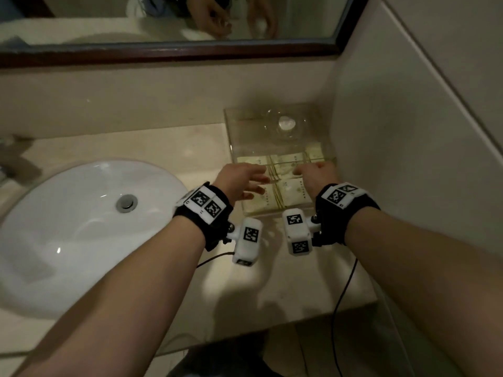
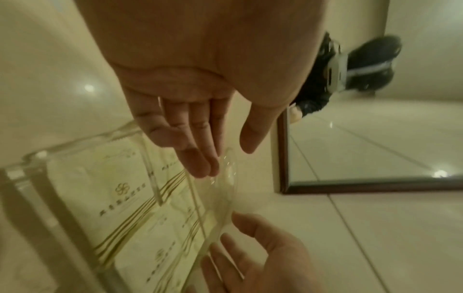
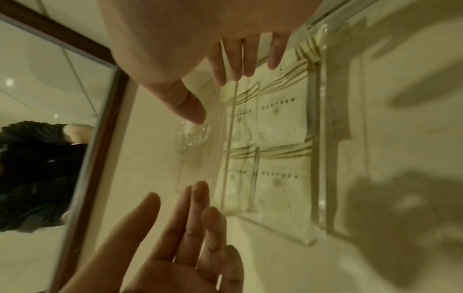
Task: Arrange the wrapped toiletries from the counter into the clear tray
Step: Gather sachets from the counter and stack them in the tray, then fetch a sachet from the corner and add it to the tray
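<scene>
Both hands, the left hand [image 1: 239,176] and the right hand [image 1: 317,175], hover flat and empty over the clear tray [image 1: 231,137] in the desk [image 1: 190,148] corner, where the wrapped toiletries [image 1: 294,190] lie side by side, maybe to pat them straight.

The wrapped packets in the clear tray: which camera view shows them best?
The right wrist view: the packets lie flat in the clear tray, unobstructed, their printing visible. In the head view both hands cover part of them. The left wrist view shows them at a slant and blurred.
</scene>
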{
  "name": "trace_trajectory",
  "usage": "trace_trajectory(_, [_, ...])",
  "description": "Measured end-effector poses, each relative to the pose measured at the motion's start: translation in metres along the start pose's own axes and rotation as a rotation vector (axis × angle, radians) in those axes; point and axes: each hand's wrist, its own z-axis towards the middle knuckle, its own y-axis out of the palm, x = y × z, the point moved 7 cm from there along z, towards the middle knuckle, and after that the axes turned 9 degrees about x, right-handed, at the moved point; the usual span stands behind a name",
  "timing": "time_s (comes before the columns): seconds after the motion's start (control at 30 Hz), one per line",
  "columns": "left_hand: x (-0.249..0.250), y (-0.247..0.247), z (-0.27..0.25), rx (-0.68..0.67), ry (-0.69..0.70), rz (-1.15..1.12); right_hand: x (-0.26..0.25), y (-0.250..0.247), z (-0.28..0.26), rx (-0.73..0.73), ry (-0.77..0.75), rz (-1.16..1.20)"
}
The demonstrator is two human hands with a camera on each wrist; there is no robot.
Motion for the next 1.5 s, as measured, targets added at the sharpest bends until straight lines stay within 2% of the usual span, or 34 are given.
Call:
trace_trajectory(0.07, [0.007,-0.018,-0.013,0.032,0.004,-0.085,-0.020,0.004,-0.025,-0.057,-0.052,0.008])
trace_trajectory(0.2, [0.015,-0.063,-0.043,0.100,0.058,-0.174,-0.052,0.029,-0.069,-0.261,-0.192,0.066])
trace_trajectory(0.4, [0.012,-0.167,-0.114,0.341,0.121,-0.263,-0.086,0.088,-0.158,-0.524,-0.299,0.122])
trace_trajectory(0.53, [0.002,-0.238,-0.162,0.503,0.134,-0.317,-0.099,0.130,-0.210,-0.578,-0.406,-0.003])
trace_trajectory(0.7, [-0.007,-0.312,-0.210,0.620,0.137,-0.402,-0.101,0.182,-0.264,-0.629,-0.349,-0.040])
trace_trajectory(0.97, [-0.054,-0.426,-0.260,0.817,0.077,-0.476,-0.122,0.267,-0.356,-0.715,-0.406,-0.053])
trace_trajectory(1.2, [-0.084,-0.533,-0.256,0.893,0.051,-0.545,-0.132,0.361,-0.421,-0.729,-0.383,-0.088])
trace_trajectory(1.5, [-0.100,-0.676,-0.183,0.861,-0.029,-0.499,-0.162,0.504,-0.463,-0.615,-0.349,-0.198])
